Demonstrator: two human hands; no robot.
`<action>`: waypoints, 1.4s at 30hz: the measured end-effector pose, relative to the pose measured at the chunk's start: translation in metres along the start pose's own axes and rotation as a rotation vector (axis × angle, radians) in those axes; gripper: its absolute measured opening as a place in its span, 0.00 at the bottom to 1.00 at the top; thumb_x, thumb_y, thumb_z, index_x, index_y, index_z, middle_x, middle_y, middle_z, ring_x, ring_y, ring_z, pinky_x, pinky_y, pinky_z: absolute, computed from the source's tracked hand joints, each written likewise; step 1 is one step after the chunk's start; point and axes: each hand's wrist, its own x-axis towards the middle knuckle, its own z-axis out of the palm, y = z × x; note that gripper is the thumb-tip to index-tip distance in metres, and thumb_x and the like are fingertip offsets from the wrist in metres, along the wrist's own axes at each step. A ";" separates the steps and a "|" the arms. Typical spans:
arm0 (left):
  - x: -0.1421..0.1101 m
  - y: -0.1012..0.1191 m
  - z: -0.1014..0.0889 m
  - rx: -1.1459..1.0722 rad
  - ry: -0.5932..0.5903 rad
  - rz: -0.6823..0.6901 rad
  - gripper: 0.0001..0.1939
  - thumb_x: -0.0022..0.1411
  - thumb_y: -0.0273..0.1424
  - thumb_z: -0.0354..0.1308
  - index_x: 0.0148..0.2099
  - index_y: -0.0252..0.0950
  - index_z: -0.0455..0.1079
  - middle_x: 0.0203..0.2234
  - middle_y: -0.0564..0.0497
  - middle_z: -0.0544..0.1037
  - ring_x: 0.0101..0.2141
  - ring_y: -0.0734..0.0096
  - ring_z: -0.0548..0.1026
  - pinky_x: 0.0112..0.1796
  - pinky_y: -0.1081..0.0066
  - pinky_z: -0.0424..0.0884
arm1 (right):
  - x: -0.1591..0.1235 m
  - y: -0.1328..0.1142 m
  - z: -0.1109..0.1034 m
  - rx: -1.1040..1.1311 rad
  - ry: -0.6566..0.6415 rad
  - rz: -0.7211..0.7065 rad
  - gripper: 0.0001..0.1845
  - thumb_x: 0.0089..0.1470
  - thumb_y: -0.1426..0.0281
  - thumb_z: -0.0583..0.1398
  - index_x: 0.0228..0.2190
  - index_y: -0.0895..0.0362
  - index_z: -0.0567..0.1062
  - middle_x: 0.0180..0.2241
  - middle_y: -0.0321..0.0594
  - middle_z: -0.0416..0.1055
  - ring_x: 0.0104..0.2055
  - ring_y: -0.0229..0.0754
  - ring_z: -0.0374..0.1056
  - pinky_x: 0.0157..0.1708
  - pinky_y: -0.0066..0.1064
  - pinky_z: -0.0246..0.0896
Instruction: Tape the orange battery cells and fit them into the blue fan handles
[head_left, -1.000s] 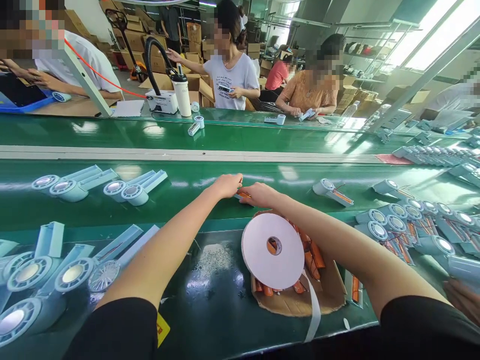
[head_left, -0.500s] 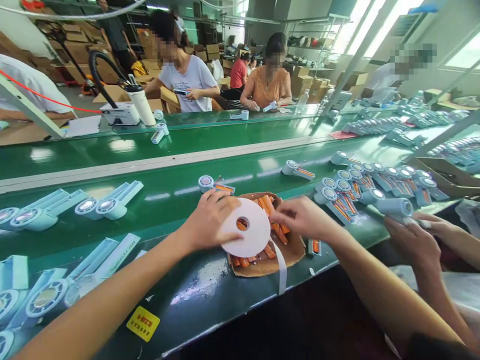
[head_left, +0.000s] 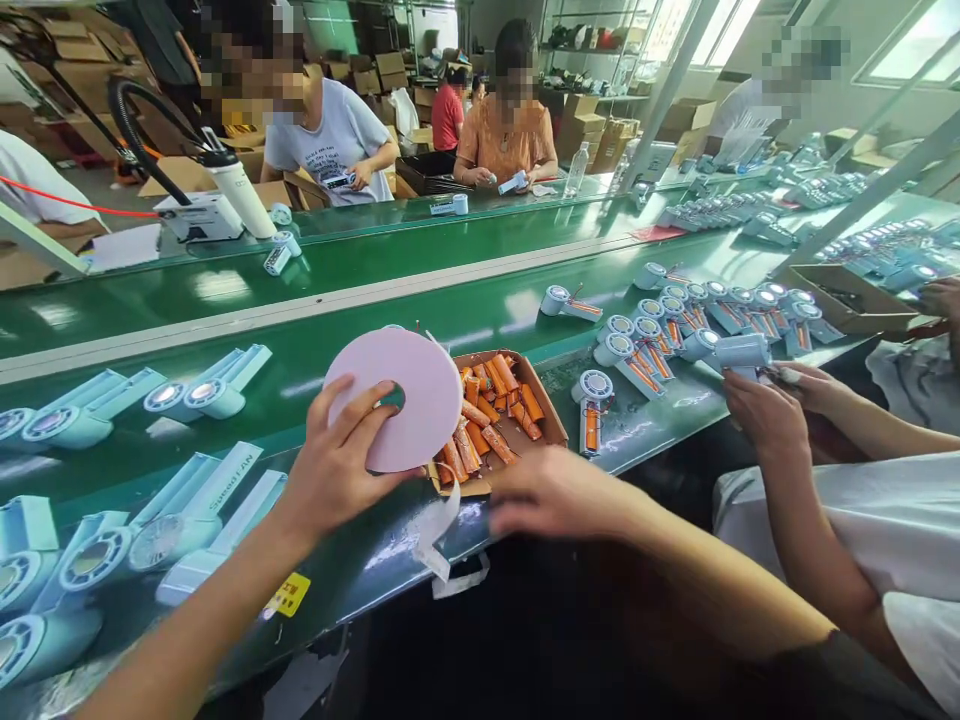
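Note:
My left hand [head_left: 341,455] grips a large flat roll of white tape [head_left: 397,355], fingers across its face by the centre hole. A loose white strip [head_left: 444,520] trails from under the roll, bent and hanging past the bench edge. Behind and right of the roll lies a shallow cardboard tray [head_left: 556,425] filled with orange battery cells [head_left: 499,445], partly covered by the roll. My right hand [head_left: 559,492] is at the tray's near edge, its fingers smeared by motion. Right of the tray lies a light-blue fan body [head_left: 596,385] with an orange cell in its handle.
Light-blue fan bodies [head_left: 214,395] lie at left; several with orange cells [head_left: 649,335] cluster at right. A co-worker's hands [head_left: 780,400] hold a fan part at right. Across the green belt [head_left: 375,260] people work. A yellow card [head_left: 289,595] lies near my left forearm.
My left hand has carried the roll left and tilted it up, uncovering more of the tray. My right hand has moved down toward me from over the cells. The loose strip is now crumpled.

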 end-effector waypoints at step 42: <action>-0.062 0.069 -0.009 0.131 0.025 0.161 0.20 0.70 0.31 0.63 0.62 0.38 0.75 0.51 0.50 0.85 0.58 0.47 0.71 0.71 0.43 0.54 | 0.005 0.018 -0.007 1.148 0.264 0.258 0.15 0.48 0.62 0.75 0.38 0.54 0.85 0.35 0.37 0.84 0.44 0.52 0.81 0.47 0.41 0.78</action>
